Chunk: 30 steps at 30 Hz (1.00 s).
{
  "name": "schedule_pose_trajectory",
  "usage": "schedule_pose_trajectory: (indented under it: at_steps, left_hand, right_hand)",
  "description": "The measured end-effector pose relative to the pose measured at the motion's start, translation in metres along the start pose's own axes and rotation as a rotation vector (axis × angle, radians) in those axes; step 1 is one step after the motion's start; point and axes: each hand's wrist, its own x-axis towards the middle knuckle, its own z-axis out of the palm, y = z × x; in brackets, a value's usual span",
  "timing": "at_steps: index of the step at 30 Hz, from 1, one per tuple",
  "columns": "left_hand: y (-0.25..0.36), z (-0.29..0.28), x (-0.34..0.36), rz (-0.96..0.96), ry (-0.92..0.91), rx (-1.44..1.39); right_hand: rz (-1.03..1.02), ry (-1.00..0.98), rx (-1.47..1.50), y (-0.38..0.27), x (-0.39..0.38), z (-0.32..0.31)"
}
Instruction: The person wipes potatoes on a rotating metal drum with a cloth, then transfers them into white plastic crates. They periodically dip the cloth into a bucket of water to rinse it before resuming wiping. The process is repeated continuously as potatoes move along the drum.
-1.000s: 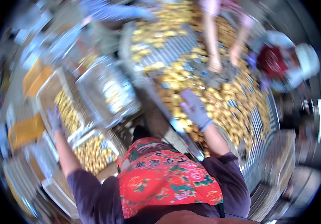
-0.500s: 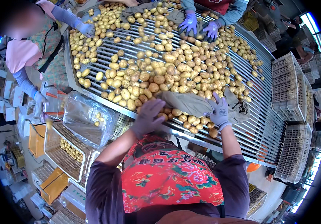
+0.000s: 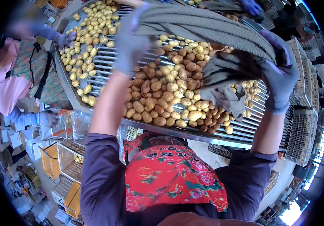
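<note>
A grey-brown cloth (image 3: 203,24) is stretched in the air between my gloved hands, above the potatoes. My left hand (image 3: 131,49), smeared by motion, grips its left end. My right hand (image 3: 282,73) has its fingers and thumb closed on the right end, and a fold of the cloth hangs down from there to the pile. Beneath it, yellow and brown potatoes (image 3: 156,86) are heaped on the metal-barred sorting table (image 3: 241,132) in front of me.
At the left a co-worker's gloved hand (image 3: 69,37) touches potatoes near the table's edge. Another person's purple-gloved hand (image 3: 250,6) is at the far side. Plastic crates (image 3: 301,133) are stacked at the right, and a crate (image 3: 69,162) holding potatoes stands at lower left.
Both my hands have risen and moved apart, lifting the cloth off the potatoes and spreading it. The view has shifted, and the far-side person's hands have left the middle of the pile.
</note>
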Motion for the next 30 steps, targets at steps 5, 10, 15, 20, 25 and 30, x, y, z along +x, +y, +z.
schedule_pose_trajectory:
  at_steps: [5, 10, 15, 20, 25, 30]
  left_hand:
    - [-0.023, -0.086, 0.001, 0.327, -0.227, 1.074]
    - [-0.107, -0.169, -0.068, -0.317, -0.683, 1.198]
    - [-0.097, -0.062, -0.067, 0.028, -0.832, 0.933]
    - [-0.175, 0.015, -0.059, 0.062, -0.972, 0.936]
    - [-0.141, 0.003, 0.004, -0.380, -0.872, 0.602]
    - [-0.035, -0.033, 0.081, -0.154, -0.465, 0.714]
  right_hand:
    - [0.250, -0.268, -0.052, 0.011, -0.036, 0.069]
    - [0.282, -0.438, -0.535, 0.107, -0.101, 0.032]
    - [0.239, -0.563, -0.806, 0.101, -0.184, 0.054]
    - [0.330, -0.300, -0.537, 0.117, -0.149, 0.046]
    - [0.337, 0.074, -0.031, 0.046, -0.026, 0.018]
    - [0.241, 0.160, -0.049, 0.062, 0.019, -0.021]
